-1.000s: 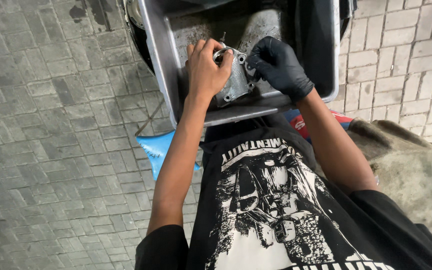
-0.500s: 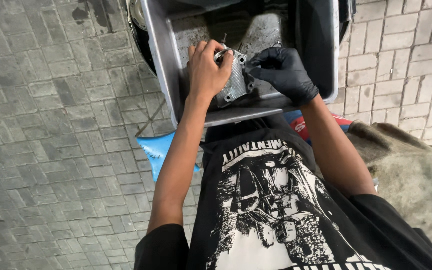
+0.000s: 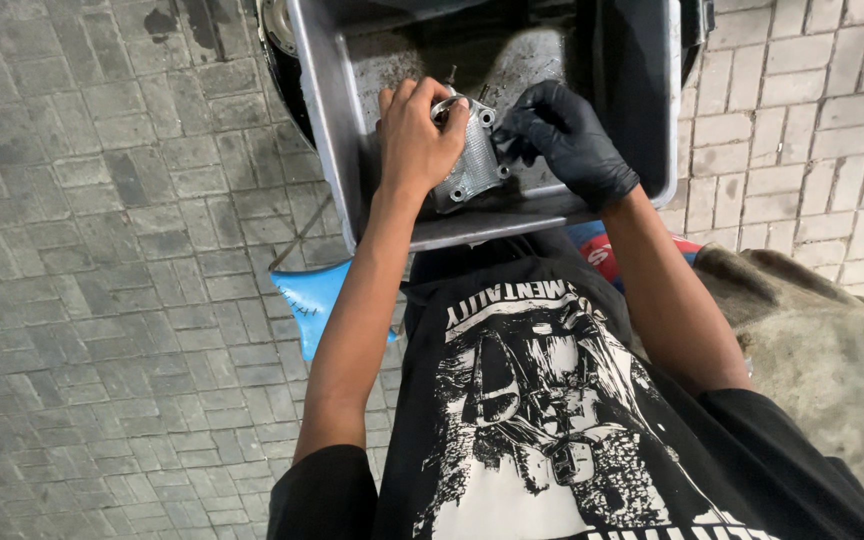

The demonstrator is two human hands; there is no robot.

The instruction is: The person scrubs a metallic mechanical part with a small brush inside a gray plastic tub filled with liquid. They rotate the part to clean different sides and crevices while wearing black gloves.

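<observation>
Bare L hand [image 3: 417,140] clamped on the metal part [image 3: 470,160], a ribbed grey casting w/ bolt lugs, held low inside the grey steel tub [image 3: 317,120], near the front wall. Fingers wrap the top edge, palm covers the left half. R hand [image 3: 562,135], black glove, fingers pinched together at the part's right edge, by a lug; can't tell if there's a brush or rag in that grip, hidden by the glove.

Tub floor looks wet and grimy, so the part is prob. slick.

How I'd do it well:
- Keep L grip firm, thumb behind the casting, so it doesn't rotate under R-hand pressure.
- Keep the part over the tub so drips and grit stay inside.
- Work R fingers round each lug and along the ribs; dirt likely sits there.
- Bare L hand: mind sharp edges and whatever fluid is in there.

Blue plastic piece [image 3: 312,300] on paved floor [image 3: 102,300] by the knee, well apart from the tub.
</observation>
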